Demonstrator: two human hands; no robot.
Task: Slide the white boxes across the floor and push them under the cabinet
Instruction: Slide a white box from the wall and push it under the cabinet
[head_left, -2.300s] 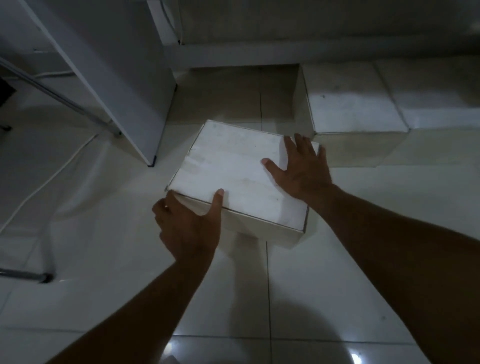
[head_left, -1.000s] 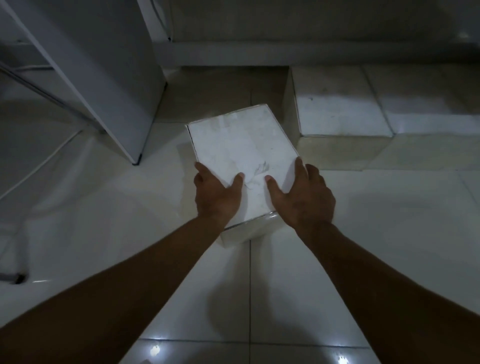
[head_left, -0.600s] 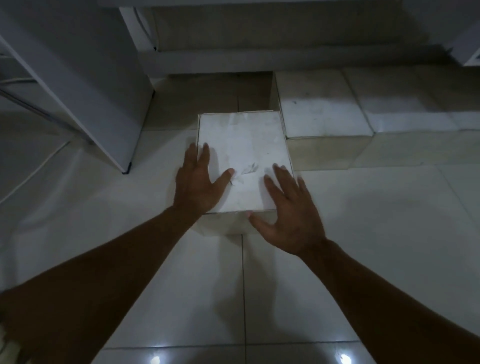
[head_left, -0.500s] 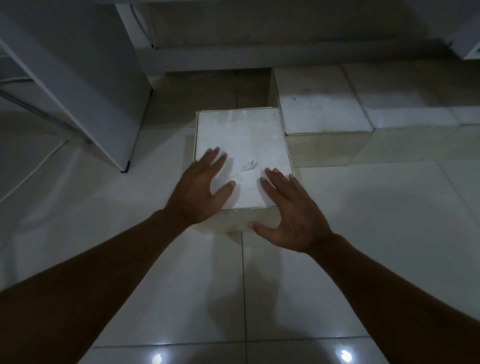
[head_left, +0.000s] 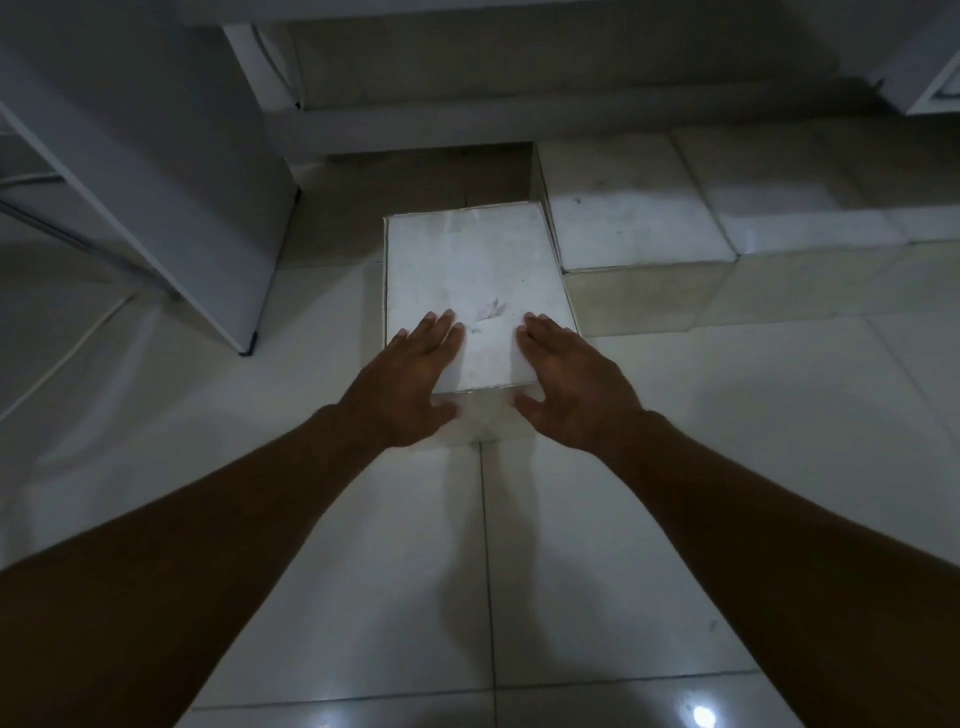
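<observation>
A white box (head_left: 467, 270) lies on the tiled floor, its long side pointing at the gap under the cabinet (head_left: 415, 130). My left hand (head_left: 408, 382) rests flat on the box's near left corner, fingers straight on the lid and thumb down the near face. On the near right corner my right hand (head_left: 569, 387) lies the same way. To the right, two more white boxes (head_left: 623, 218) (head_left: 779, 192) sit side by side against the cabinet base; the pushed box touches the nearer one's left side.
A grey panel (head_left: 182, 208) slants down to the floor on the left, its corner close to the box. A thin cable (head_left: 67, 358) runs over the tiles at far left. Glossy floor tiles (head_left: 779, 467) spread out around my arms.
The box has been turned from a slanted position to point straight at the cabinet and has slid forward beside the other boxes. Both hands moved to its near corners.
</observation>
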